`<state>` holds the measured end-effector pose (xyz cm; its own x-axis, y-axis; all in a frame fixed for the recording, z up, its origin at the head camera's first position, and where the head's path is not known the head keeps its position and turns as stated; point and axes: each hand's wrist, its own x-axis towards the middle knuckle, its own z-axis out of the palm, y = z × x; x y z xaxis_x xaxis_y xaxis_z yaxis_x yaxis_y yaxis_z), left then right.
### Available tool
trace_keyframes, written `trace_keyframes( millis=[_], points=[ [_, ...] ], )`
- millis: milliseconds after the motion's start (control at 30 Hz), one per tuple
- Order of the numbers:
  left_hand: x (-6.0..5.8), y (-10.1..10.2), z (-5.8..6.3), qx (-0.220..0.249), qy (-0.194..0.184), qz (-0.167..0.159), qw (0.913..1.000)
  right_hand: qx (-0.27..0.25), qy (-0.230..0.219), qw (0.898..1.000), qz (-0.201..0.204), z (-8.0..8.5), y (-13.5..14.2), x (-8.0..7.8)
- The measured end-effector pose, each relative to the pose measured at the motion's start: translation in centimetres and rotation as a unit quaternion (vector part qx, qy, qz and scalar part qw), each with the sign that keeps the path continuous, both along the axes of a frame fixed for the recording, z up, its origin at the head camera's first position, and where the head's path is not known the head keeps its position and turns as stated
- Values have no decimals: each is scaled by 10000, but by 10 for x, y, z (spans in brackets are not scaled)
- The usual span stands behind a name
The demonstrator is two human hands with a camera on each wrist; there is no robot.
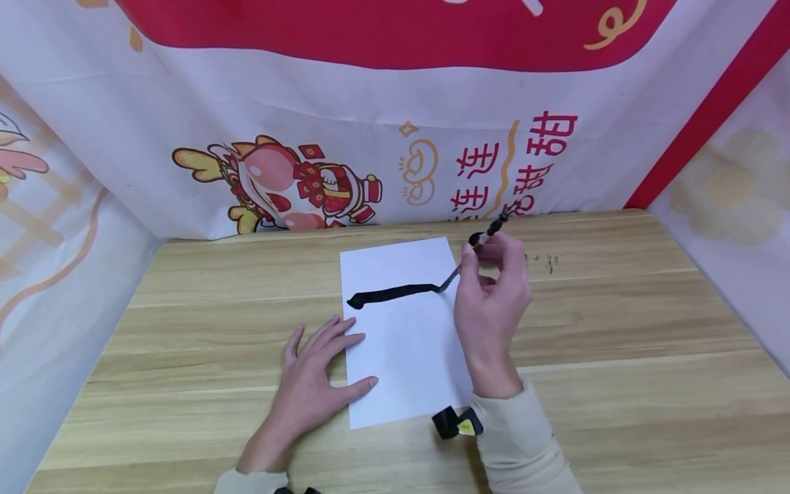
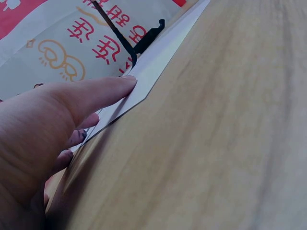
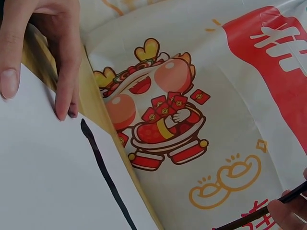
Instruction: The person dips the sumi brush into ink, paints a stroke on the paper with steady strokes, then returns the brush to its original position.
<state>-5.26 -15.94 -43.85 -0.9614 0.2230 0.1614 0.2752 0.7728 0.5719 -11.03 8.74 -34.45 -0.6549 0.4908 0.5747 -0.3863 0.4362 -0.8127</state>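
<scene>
A sheet of white paper [image 1: 407,363] lies on the wooden table, crossed in its upper half by a thick black stroke [image 1: 395,293]. My right hand [image 1: 494,295] pinches a dark writing brush [image 1: 496,226], held slanted. The brush's tip is at the stroke's right end, close to the paper's right edge. With fingers spread, my left hand [image 1: 317,384] rests across the paper's left edge, its fingertips and thumb on the sheet. In the right wrist view the brush handle [image 3: 254,215] shows at the lower right, while the tip is out of frame.
Behind the table [image 1: 617,329] hangs a white and red cloth [image 1: 345,96] with cartoon figures and red characters. Similar cloth covers both sides. A black device with a yellow label [image 1: 467,423] sits at the right wrist. Small dark marks [image 1: 549,263] show on the table at right.
</scene>
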Motion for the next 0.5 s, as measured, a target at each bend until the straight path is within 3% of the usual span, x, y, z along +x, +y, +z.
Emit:
trace_keyframes(
  millis=[500],
  points=[
    [0,0,0,7,-10,-5,10000,-61,178,9998,-63,0,3,-2]
  ],
)
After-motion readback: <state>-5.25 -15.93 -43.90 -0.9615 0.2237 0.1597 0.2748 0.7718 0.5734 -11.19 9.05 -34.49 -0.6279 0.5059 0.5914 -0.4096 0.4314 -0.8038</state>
